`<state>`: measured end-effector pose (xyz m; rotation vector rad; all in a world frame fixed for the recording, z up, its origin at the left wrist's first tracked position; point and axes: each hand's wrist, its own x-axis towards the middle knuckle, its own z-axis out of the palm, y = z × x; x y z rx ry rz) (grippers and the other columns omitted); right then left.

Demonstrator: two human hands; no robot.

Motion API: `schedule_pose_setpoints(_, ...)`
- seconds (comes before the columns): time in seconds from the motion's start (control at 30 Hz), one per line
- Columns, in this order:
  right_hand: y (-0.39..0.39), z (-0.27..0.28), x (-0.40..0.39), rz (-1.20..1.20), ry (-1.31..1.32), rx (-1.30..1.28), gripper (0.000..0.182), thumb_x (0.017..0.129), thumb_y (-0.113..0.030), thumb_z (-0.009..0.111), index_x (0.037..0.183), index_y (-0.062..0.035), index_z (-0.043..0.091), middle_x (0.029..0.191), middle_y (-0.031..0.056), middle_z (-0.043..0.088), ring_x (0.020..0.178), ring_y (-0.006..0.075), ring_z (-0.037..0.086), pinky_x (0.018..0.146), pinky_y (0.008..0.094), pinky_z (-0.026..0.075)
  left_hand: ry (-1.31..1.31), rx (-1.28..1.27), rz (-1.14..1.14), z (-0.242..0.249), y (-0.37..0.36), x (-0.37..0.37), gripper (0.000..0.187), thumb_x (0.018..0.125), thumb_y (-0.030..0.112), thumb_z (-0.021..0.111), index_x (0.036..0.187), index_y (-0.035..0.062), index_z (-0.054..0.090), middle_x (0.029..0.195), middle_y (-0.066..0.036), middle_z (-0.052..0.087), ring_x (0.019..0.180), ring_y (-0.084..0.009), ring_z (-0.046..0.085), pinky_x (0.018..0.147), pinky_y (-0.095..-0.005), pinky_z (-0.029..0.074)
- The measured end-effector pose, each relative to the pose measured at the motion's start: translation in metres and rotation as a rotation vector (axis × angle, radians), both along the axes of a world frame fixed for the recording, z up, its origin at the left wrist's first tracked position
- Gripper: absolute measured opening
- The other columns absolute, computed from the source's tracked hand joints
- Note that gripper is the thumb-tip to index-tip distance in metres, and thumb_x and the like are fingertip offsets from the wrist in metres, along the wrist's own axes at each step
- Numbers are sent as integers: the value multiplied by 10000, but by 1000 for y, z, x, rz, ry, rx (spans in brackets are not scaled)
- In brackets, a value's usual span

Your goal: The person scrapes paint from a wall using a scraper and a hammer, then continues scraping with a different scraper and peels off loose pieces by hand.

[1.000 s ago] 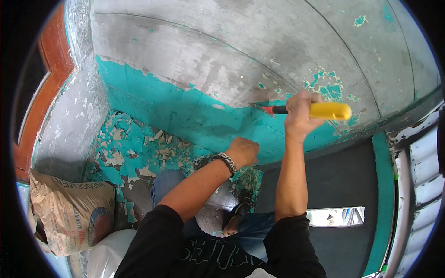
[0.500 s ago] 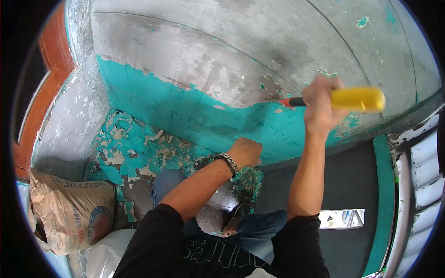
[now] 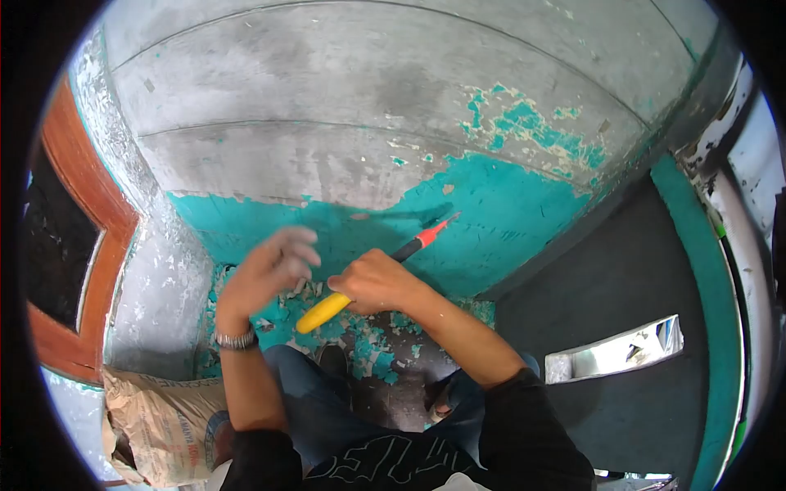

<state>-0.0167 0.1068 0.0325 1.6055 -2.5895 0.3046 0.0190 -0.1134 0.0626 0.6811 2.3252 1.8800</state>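
Before the teal-and-grey wall (image 3: 327, 164), the right hand (image 3: 375, 282) has its grip wrapped around the scraper (image 3: 407, 250), which looks light and stiff, best held by its smooth yellow handle (image 3: 323, 313); the blurred left hand (image 3: 260, 277) spreads its grip apart, empty.

dark fisheye edges, bowed wall (image 3: 327, 90), motion-blurred left hand (image 3: 255, 277), soft shadows, bright slot (image 3: 610, 353)

Scraper (image 3: 409, 248) held aslant before a part-teal wall (image 3: 311, 164)

Its yellow handle (image 3: 324, 313) sits low; a black middle and red section lead up rightward to the tip. Whether it touches is unclear. Ragged-edged teal paint (image 3: 516, 192) lines the wall's bottom, patchy toward the right edge.
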Motion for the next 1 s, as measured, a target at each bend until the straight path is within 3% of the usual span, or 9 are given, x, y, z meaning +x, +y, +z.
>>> schedule_pose_setpoints(0.07,-5,0,-1,-3,-4,-31,194,622,-167,687,793,-95,629,630,84,619,608,303,626,523,425,467,113,-183,-11,2,20,38,409,855,257,618,1190,54,500,913,-109,643,761,-203,629,628,-308,485)
schedule_pose_setpoints(0.13,-14,7,-1,-5,-10,37,202,643,-189,682,819,-102,640,654,93,629,641,308,634,545,433,468,174,-702,263,5,44,70,431,816,189,655,1197,67,493,847,-164,640,708,-307,632,608,-363,482)
schedule_pose_setpoints(0.17,-18,10,0,-18,-18,114,211,663,-211,677,846,-108,650,678,101,640,673,312,641,568,440,469,180,-716,271,1,45,76,431,816,189,655,1197,67,493,847,-164,640,708,-307,632,608,-363,482)
schedule_pose_setpoints(0.23,-20,-2,-1,12,31,-71,193,656,-211,679,809,-108,623,669,92,622,669,309,627,573,432,456,257,-613,496,-12,48,78,352,822,189,648,1140,96,529,776,-178,625,679,-363,608,587,-394,467)
schedule_pose_setpoints(0.37,-11,-6,-12,-35,100,-394,194,653,-222,684,760,-108,569,679,82,599,685,303,604,599,431,427,185,-630,529,-5,31,79,262,824,191,650,1055,99,568,753,-145,627,672,-334,610,580,-390,460)
schedule_pose_setpoints(0.57,-7,4,-33,-147,80,-406,221,626,-242,703,686,-100,545,616,72,570,632,312,584,548,450,407,352,-610,620,5,14,75,179,818,166,666,959,81,597,696,-111,602,607,-262,594,553,-345,447)
schedule_pose_setpoints(0.73,-19,15,-52,-230,119,-331,246,653,-301,718,706,-102,584,659,90,606,667,330,608,567,462,439,272,-255,677,14,4,64,171,828,147,670,908,13,599,724,-86,634,643,-133,572,590,-254,445)
schedule_pose_setpoints(0.8,-25,17,-52,-344,97,-303,228,652,-279,723,747,-107,608,658,96,618,666,338,618,571,463,453,273,-218,716,14,0,54,176,836,149,664,907,3,596,738,-87,637,663,-118,572,598,-250,447)
schedule_pose_setpoints(1.0,-37,11,-74,-336,146,-425,204,660,-230,714,794,-108,619,652,101,624,656,331,627,574,457,469,384,-35,873,8,-3,15,192,880,184,631,903,-3,595,746,-56,635,624,-98,552,559,-235,445)
